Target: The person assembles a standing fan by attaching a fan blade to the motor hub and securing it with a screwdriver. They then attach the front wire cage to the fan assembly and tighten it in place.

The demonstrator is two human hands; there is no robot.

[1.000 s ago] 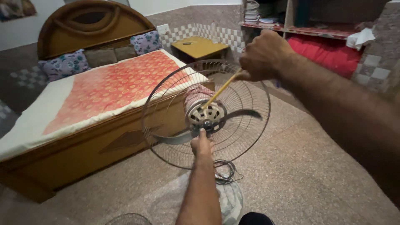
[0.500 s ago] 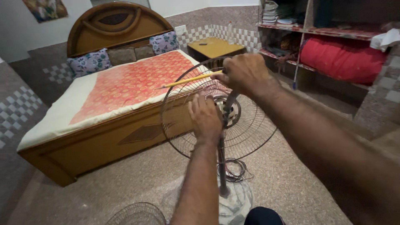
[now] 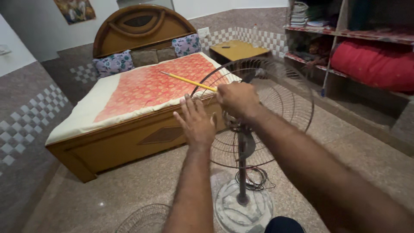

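A pedestal fan stands in front of me with its rear wire guard (image 3: 284,92) on and the blades bare. Its pole (image 3: 243,172) rises from a round base (image 3: 241,211) wrapped in plastic. My right hand (image 3: 237,99) is at the fan's hub and grips a long yellow screwdriver (image 3: 187,81) that points up and left over the bed. My left hand (image 3: 196,123) is held flat with fingers spread, just left of the hub, in front of the guard. The hub itself is hidden behind my hands.
A wooden bed (image 3: 142,125) with an orange-patterned cover lies close behind the fan at left. A loose wire fan guard (image 3: 144,220) lies on the floor at the bottom edge. A yellow side table (image 3: 239,49) and shelves with a red bundle (image 3: 375,62) are at the back right.
My view has shifted right and the fan has turned. My right hand swung the screwdriver from pointing into the hub to pointing up-left. My left hand left the hub and opened flat.
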